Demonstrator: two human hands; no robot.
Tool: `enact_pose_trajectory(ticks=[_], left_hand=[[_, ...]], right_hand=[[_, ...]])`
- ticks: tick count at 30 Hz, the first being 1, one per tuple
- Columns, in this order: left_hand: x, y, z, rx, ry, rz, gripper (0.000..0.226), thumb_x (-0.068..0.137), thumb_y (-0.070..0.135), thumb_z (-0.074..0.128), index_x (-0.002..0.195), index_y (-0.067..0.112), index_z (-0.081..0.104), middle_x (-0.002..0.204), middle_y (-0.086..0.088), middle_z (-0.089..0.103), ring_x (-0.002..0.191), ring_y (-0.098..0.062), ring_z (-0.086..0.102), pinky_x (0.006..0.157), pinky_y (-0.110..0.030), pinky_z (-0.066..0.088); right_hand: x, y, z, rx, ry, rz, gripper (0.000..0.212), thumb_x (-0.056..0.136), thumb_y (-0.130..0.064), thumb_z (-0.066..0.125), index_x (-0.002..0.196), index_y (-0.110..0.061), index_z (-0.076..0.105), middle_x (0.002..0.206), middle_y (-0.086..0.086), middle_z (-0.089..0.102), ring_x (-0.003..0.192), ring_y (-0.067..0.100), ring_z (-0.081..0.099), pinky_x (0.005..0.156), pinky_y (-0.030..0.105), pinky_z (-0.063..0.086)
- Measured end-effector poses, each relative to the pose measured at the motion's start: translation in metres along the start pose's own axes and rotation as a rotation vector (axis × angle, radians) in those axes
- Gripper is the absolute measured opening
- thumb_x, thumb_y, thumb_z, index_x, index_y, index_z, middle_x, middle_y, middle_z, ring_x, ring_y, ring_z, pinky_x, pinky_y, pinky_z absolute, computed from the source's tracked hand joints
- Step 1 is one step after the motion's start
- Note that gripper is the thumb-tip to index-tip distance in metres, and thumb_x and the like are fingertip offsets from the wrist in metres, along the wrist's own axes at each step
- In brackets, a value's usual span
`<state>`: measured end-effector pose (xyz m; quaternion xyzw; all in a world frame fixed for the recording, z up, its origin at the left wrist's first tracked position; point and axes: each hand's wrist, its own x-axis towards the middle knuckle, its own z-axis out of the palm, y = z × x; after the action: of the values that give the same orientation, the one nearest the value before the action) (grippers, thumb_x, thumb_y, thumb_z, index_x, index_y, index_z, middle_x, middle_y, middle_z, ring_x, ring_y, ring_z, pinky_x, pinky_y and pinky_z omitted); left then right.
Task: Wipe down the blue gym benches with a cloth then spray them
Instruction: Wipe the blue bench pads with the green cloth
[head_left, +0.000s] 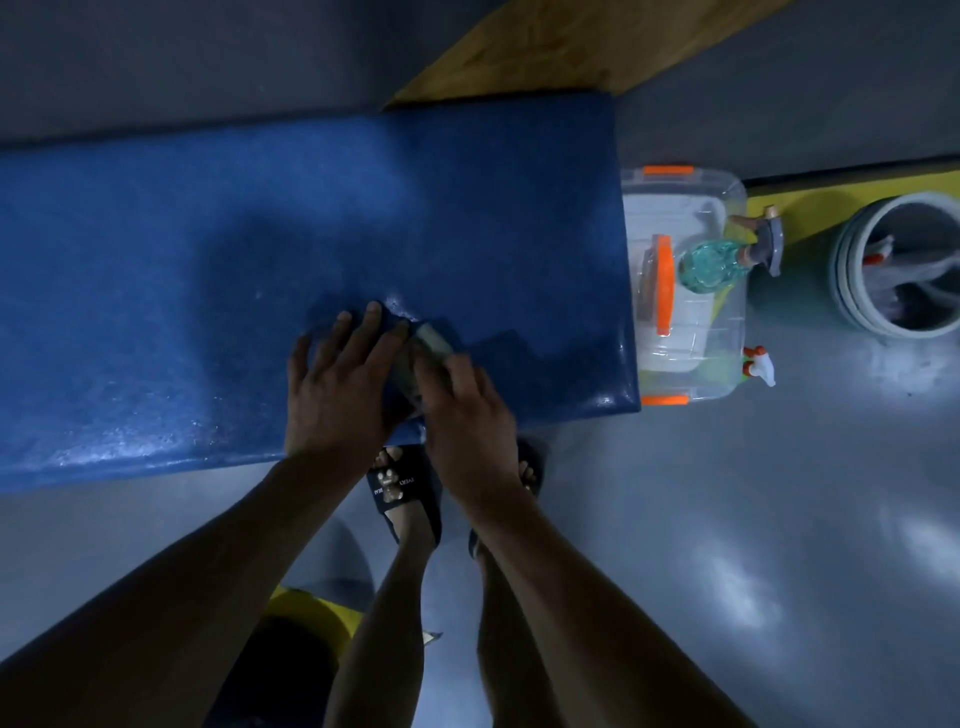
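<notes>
A long blue padded bench (208, 260) runs across the view, and its surface shines wet in patches. A small grey-green cloth (423, 345) lies on the bench near its front edge, mostly hidden between my hands. My left hand (337, 384) lies flat with straight, spread fingers pressing on the cloth and the bench. My right hand (462, 405) sits just right of it, with bent fingers gripping the cloth. A teal spray bottle (711, 262) lies on a clear box beyond the bench's right end.
The clear plastic box (685, 332) with orange latches stands on the floor against the bench's right end. A white and red spray nozzle (759, 364) pokes out beside it. A grey bucket (852, 280) holding cloths stands further right. My sandalled feet (405, 488) are below the bench's front edge.
</notes>
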<state>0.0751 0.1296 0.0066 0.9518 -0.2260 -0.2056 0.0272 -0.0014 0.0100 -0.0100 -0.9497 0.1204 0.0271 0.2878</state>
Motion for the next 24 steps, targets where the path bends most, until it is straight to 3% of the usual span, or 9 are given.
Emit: enact_pose_trajectory(ticks=[4,6,9,12,15,17,20,22,24], left_hand=[[0.004,-0.006,-0.009,0.022,0.000,0.061,0.090,0.063,0.049,0.083,0.142,0.024,0.046,0.152,-0.007,0.042,0.135,-0.036,0.041,0.110,-0.058,0.026],[0.008,-0.014,-0.015,0.040,0.004,0.097,0.090,0.060,0.050,0.085,0.139,0.025,0.049,0.147,-0.008,0.047,0.128,-0.037,0.048,0.109,-0.058,0.029],[0.013,-0.026,-0.026,0.071,0.006,0.144,0.097,0.057,0.047,0.088,0.142,0.025,0.045,0.146,-0.007,0.047,0.124,-0.035,0.050,0.109,-0.054,0.031],[0.020,-0.040,-0.036,0.109,-0.019,0.145,0.111,0.055,0.049,0.088,0.149,0.021,0.035,0.153,-0.009,0.034,0.132,-0.037,0.038,0.110,-0.054,0.028],[0.027,-0.046,-0.036,0.127,-0.121,0.100,0.122,0.058,0.056,0.084,0.155,0.024,0.018,0.162,-0.008,0.012,0.145,-0.036,0.018,0.116,-0.056,0.019],[0.029,-0.047,-0.031,0.125,-0.134,0.087,0.122,0.060,0.057,0.083,0.155,0.025,0.014,0.164,-0.006,0.006,0.147,-0.037,0.013,0.117,-0.056,0.016],[0.027,-0.047,-0.026,0.116,-0.123,0.082,0.120,0.061,0.054,0.084,0.155,0.025,0.015,0.164,-0.004,0.007,0.147,-0.038,0.014,0.116,-0.058,0.017],[0.027,-0.049,-0.025,0.124,-0.099,0.077,0.118,0.062,0.051,0.085,0.155,0.025,0.017,0.164,-0.003,0.010,0.146,-0.038,0.018,0.115,-0.059,0.020],[0.027,-0.048,-0.025,0.138,-0.094,0.072,0.116,0.063,0.048,0.085,0.155,0.027,0.016,0.164,-0.001,0.010,0.146,-0.036,0.018,0.114,-0.059,0.021]], right_hand=[[0.012,0.038,-0.033,-0.158,-0.194,-0.155,0.049,0.082,-0.028,0.063,0.130,-0.029,0.055,0.117,0.002,0.055,0.097,0.023,0.061,0.064,0.037,0.059],[0.017,0.077,-0.061,-0.153,-0.078,-0.019,0.042,0.086,-0.034,0.057,0.128,-0.033,0.057,0.114,0.002,0.060,0.094,0.024,0.063,0.069,0.039,0.058],[0.019,0.131,-0.095,-0.196,0.091,0.192,0.062,0.080,-0.016,0.059,0.141,-0.026,0.051,0.118,0.012,0.051,0.097,0.034,0.057,0.067,0.037,0.051],[0.009,0.143,-0.088,-0.177,0.163,0.442,0.067,0.077,-0.001,0.060,0.141,-0.020,0.052,0.112,0.017,0.049,0.091,0.041,0.056,0.063,0.039,0.046],[0.000,0.113,-0.058,-0.124,0.332,0.583,0.077,0.070,0.000,0.056,0.145,-0.017,0.048,0.110,0.017,0.051,0.091,0.039,0.055,0.065,0.041,0.048],[0.001,0.080,-0.035,-0.069,0.387,0.522,0.080,0.067,0.001,0.059,0.144,-0.018,0.049,0.113,0.015,0.054,0.095,0.030,0.052,0.071,0.037,0.046],[0.001,0.008,-0.003,0.070,0.164,0.255,0.060,0.084,0.000,0.058,0.139,-0.023,0.052,0.119,0.010,0.057,0.101,0.024,0.055,0.081,0.032,0.051],[-0.001,-0.029,0.012,0.074,-0.008,0.057,0.046,0.089,-0.007,0.047,0.131,-0.022,0.055,0.115,0.008,0.059,0.094,0.024,0.060,0.069,0.036,0.057],[0.000,-0.027,0.009,0.008,-0.138,-0.123,0.050,0.083,-0.010,0.047,0.131,-0.019,0.057,0.113,0.007,0.059,0.092,0.024,0.060,0.061,0.035,0.057]])
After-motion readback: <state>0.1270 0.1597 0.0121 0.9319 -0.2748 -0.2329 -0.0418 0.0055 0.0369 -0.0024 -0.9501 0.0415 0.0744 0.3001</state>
